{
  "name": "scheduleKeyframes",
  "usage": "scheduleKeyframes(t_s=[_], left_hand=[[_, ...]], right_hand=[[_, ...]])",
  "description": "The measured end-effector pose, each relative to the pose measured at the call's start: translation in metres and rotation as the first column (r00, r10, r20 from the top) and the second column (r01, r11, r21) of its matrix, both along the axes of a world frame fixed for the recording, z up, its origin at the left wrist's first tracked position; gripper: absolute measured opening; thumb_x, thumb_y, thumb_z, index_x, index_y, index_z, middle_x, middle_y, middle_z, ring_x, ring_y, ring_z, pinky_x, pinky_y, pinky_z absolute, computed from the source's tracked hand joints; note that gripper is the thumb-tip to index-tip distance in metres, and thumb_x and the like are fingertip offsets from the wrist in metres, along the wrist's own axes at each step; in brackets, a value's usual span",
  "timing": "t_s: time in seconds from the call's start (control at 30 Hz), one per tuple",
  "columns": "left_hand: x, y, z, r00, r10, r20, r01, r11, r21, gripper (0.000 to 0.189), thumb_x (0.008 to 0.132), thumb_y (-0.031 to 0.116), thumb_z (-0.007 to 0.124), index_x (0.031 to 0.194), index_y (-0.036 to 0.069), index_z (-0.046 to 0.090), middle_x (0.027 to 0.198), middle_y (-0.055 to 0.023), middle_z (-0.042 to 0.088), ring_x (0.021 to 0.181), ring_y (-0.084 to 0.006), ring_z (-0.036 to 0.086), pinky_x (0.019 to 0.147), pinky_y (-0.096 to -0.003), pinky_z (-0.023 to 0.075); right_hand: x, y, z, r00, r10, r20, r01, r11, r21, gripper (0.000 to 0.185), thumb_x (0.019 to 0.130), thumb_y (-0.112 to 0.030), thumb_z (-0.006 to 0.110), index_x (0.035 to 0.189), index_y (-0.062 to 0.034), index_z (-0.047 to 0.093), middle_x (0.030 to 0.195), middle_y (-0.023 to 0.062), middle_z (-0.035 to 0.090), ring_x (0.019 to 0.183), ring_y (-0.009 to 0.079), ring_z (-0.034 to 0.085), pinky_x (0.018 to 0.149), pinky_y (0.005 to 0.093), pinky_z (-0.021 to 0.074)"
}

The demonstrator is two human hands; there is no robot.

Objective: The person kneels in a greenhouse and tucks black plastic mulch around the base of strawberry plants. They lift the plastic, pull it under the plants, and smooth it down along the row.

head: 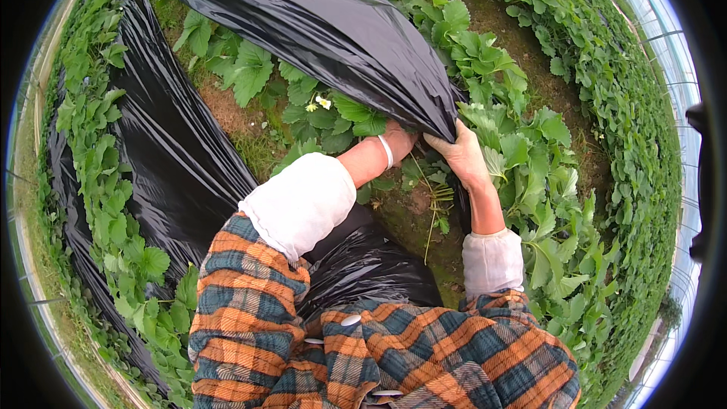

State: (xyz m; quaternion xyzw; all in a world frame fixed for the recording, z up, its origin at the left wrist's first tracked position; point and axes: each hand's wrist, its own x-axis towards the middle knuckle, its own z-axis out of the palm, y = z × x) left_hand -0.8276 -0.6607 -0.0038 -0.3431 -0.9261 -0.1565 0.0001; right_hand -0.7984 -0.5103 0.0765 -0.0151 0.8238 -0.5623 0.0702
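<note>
My right hand (466, 154) grips the gathered edge of a black plastic mulch film (318, 17), its thumb pressed on the folds. From there the sheet stretches up and away to the upper left, raised over a row of strawberry plants (250, 71). My left hand (400, 142), with a white band (386, 151) at the wrist, reaches in beneath the film's lower edge beside the right hand. Its fingers are hidden by the film and leaves. Close to that wrist is a white strawberry flower (323, 102). Thin cut or loose stems (434, 199) lie below the hands.
Leafy strawberry rows (630, 142) run along the right, with a soil furrow (590, 147) between them. More black film (164, 142) covers the ground at left beside another plant row (108, 210). A greenhouse wall (676, 51) curves along the right rim.
</note>
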Motion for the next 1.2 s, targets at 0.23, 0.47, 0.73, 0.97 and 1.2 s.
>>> scheduleKeyframes(t_s=[0.23, 0.47, 0.73, 0.97, 1.2], left_hand=[[-0.012, -0.019, -0.006, 0.956, 0.041, -0.29, -0.108, 0.97, -0.219, 0.04, 0.085, 0.018, 0.043, 0.122, 0.006, 0.054, 0.127, -0.0168, 0.051, 0.12, -0.0312, 0.046, 0.101, -0.0397, 0.0351], [0.018, -0.015, 0.003, 0.914, 0.288, 0.285, -0.233, 0.949, -0.212, 0.026, 0.077, 0.015, 0.053, 0.094, -0.003, 0.057, 0.093, -0.0197, 0.065, 0.076, -0.0308, 0.064, 0.065, -0.0392, 0.05], [0.056, -0.022, -0.02, 0.679, -0.245, 0.692, -0.654, 0.226, 0.722, 0.081, 0.079, 0.049, 0.068, 0.132, -0.006, 0.039, 0.121, -0.0094, 0.055, 0.112, -0.0181, 0.048, 0.1, -0.0305, 0.0354], [0.05, -0.018, -0.02, 0.367, -0.039, 0.929, -0.918, 0.145, 0.368, 0.047, 0.082, 0.023, 0.07, 0.118, -0.002, 0.056, 0.115, -0.0082, 0.059, 0.099, -0.0161, 0.056, 0.088, -0.0294, 0.0456], [0.053, -0.015, -0.023, 0.551, 0.395, 0.735, -0.811, 0.46, 0.361, 0.049, 0.08, 0.028, 0.066, 0.118, -0.001, 0.055, 0.115, -0.0188, 0.06, 0.107, -0.0292, 0.058, 0.092, -0.0347, 0.0438]], right_hand=[[-0.022, 0.011, -0.043, 0.968, 0.027, -0.249, 0.095, 0.88, 0.465, 0.039, 0.07, -0.002, 0.06, 0.108, 0.0045, 0.059, 0.102, 0.0257, 0.061, 0.099, 0.0396, 0.057, 0.085, 0.0403, 0.0458], [-0.035, 0.028, -0.061, 0.976, -0.062, -0.207, 0.084, 0.992, 0.098, 0.038, 0.073, 0.0, 0.053, 0.11, 0.0055, 0.057, 0.102, 0.027, 0.061, 0.1, 0.0397, 0.058, 0.085, 0.0354, 0.0459], [0.01, -0.023, -0.038, 0.838, 0.519, -0.167, -0.125, 0.48, 0.868, 0.02, 0.079, -0.007, 0.05, 0.098, -0.0017, 0.054, 0.079, 0.0154, 0.058, 0.073, 0.031, 0.063, 0.062, 0.0417, 0.0499], [0.027, -0.01, -0.013, 0.822, 0.555, 0.126, -0.541, 0.692, 0.479, 0.036, 0.084, -0.025, 0.059, 0.112, -0.0034, 0.057, 0.101, 0.0159, 0.057, 0.1, 0.0344, 0.054, 0.086, 0.0402, 0.042], [-0.019, -0.015, -0.044, 0.831, 0.555, -0.019, -0.346, 0.545, 0.764, 0.015, 0.081, -0.017, 0.054, 0.082, -0.0016, 0.054, 0.068, 0.0228, 0.061, 0.066, 0.0404, 0.061, 0.062, 0.0492, 0.0482]])
